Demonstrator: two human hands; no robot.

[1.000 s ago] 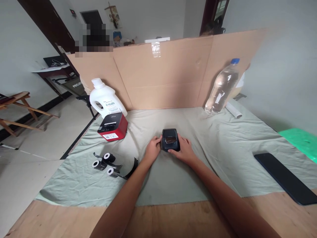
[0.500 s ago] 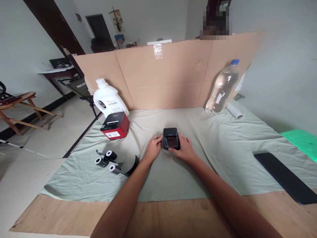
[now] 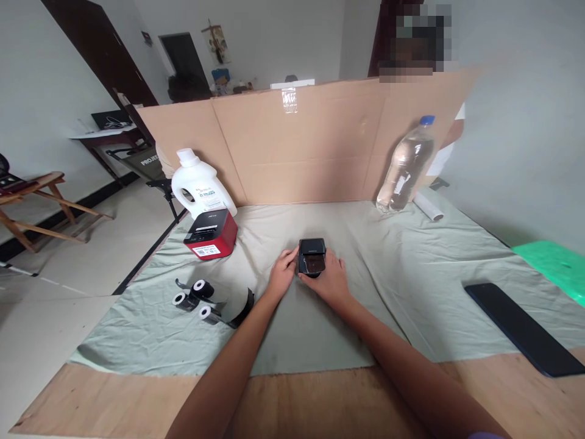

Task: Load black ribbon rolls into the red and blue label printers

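Observation:
A small black portable printer [image 3: 312, 247] with a dark see-through window lies on the green cloth in front of me. My left hand [image 3: 282, 274] has its fingers bunched against the printer's left side. From the right, my right hand [image 3: 332, 279] grips the printer, its thumb along the front edge and its fingers around the right side. The window flap looks slightly raised at the front. To the left lie several small black rolls [image 3: 201, 289] with white cores, one trailing a dark curled strip [image 3: 243, 310].
A red and black box-shaped printer [image 3: 223, 238] stands at the left before a white jug [image 3: 205, 186]. A clear bottle [image 3: 404, 167] leans against the cardboard screen [image 3: 292, 158]. A white tube [image 3: 428, 205], a dark phone [image 3: 521, 326] and a green bag [image 3: 553, 268] lie right. A person is behind the screen.
My right thumb has moved left along the printer's front edge, and the window flap now looks tilted up. The left hand stays at the printer's side. The person behind the screen has shifted right.

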